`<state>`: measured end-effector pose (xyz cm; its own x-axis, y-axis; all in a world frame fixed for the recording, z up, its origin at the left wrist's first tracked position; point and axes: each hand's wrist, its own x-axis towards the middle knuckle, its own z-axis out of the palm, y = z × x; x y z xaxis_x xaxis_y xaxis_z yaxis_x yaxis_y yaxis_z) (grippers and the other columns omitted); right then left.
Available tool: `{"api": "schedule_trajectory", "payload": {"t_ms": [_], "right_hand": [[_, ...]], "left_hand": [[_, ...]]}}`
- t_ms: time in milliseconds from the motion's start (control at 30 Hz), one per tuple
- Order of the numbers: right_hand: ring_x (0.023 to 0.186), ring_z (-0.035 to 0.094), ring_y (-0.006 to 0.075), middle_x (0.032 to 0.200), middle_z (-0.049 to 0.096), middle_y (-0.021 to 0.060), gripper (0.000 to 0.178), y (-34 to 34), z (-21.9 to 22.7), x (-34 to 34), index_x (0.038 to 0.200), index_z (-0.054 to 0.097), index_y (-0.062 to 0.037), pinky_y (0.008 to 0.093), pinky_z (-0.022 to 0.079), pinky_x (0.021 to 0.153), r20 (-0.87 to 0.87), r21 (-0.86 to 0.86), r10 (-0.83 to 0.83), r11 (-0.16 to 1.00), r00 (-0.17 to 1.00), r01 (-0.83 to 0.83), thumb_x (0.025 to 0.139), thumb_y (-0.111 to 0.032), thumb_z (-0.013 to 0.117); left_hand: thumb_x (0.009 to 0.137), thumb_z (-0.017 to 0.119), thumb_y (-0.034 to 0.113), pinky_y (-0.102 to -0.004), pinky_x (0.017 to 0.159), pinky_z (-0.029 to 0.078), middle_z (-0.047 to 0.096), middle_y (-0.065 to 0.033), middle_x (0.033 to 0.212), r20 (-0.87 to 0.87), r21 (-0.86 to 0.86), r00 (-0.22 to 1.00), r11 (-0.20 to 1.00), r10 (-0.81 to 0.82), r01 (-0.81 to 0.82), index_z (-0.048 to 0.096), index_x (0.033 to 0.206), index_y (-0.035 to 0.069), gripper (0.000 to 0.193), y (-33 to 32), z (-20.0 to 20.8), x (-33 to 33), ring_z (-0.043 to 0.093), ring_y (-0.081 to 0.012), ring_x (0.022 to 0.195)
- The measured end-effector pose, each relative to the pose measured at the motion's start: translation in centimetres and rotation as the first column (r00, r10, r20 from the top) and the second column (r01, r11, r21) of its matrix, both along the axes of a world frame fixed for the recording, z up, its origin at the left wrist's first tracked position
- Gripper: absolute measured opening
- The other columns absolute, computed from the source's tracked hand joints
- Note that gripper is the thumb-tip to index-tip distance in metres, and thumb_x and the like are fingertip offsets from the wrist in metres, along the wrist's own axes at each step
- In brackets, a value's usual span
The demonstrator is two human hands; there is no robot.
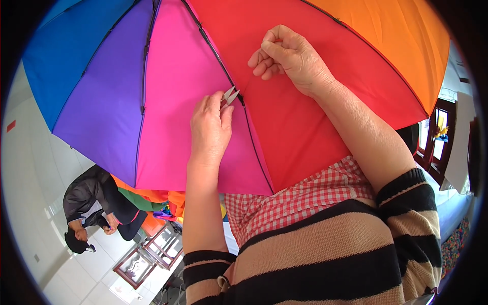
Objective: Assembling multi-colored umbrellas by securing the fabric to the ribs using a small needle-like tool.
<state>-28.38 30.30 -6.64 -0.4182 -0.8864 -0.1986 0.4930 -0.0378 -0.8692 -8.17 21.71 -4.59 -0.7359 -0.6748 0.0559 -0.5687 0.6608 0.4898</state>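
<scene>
Over the pink side of the umbrella (pixel 190 76), the left hand (pixel 210 128) grips scissors (pixel 232 98); over its red side, the right hand (pixel 291 57) pinches, whether on thread I cannot tell. Panels already span the ribs (pixel 215 53); work beside the blades seems unfinished.

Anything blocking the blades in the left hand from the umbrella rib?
Nothing visible. In the left hand, the blades overlap the black rib in view; contact is unclear. The right hand sits clear.
</scene>
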Motion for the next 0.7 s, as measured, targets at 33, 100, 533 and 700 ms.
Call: {"api": "schedule_trajectory", "payload": {"t_ms": [33,100,533,700], "right_hand": [[0.072,0.068,0.0184,0.085,0.067,0.0168,0.010,-0.1,-0.1,0.1,0.094,0.046,-0.0020,0.0271,0.056,0.061,0.004,-0.004,0.001,1.000,1.000,-0.001,0.100,-0.010,0.043],[0.073,0.066,0.0153,0.086,0.066,0.0132,0.012,0.1,-0.5,0.2,0.094,0.047,-0.0064,0.0252,0.055,0.063,-0.018,-0.002,0.029,1.000,0.999,-0.029,0.100,-0.016,0.046],[0.066,0.064,0.0134,0.079,0.065,0.0082,0.010,-0.9,-0.6,0.2,0.093,0.047,-0.0081,0.0243,0.053,0.058,-0.021,-0.056,0.066,0.996,0.998,-0.067,0.099,-0.016,0.050],[0.063,0.064,0.0133,0.076,0.065,0.0072,0.009,-0.3,-1.2,0.1,0.092,0.047,-0.0087,0.0243,0.052,0.055,-0.068,-0.004,0.081,0.997,0.994,-0.081,0.099,-0.015,0.050]], "left_hand": [[0.077,0.066,0.001,-0.0409,0.076,0.052,0.061,-0.0146,0.085,0.108,-0.050,0.993,0.997,-0.051,0.057,0.064,0.095,-0.001,0.018,-0.3,0.5,0.2,0.062,-0.0315,0.079],[0.078,0.066,0.002,-0.0406,0.078,0.051,0.061,-0.0146,0.085,0.183,-0.138,0.974,0.978,-0.131,0.157,0.064,0.095,-0.002,0.018,-0.4,1.2,-0.1,0.062,-0.0314,0.081],[0.092,0.053,0.006,-0.0345,0.062,0.047,0.056,-0.0110,0.075,-0.024,0.095,1.000,0.995,0.017,-0.015,0.059,0.096,-0.001,0.010,0.3,4.3,-0.6,0.056,-0.0234,0.064],[0.097,0.044,0.011,-0.0297,0.051,0.034,0.045,-0.0035,0.066,-0.797,0.593,0.527,0.551,0.296,0.588,0.054,0.106,0.007,0.014,6.9,14.0,-1.6,0.042,-0.0145,0.055]]}}
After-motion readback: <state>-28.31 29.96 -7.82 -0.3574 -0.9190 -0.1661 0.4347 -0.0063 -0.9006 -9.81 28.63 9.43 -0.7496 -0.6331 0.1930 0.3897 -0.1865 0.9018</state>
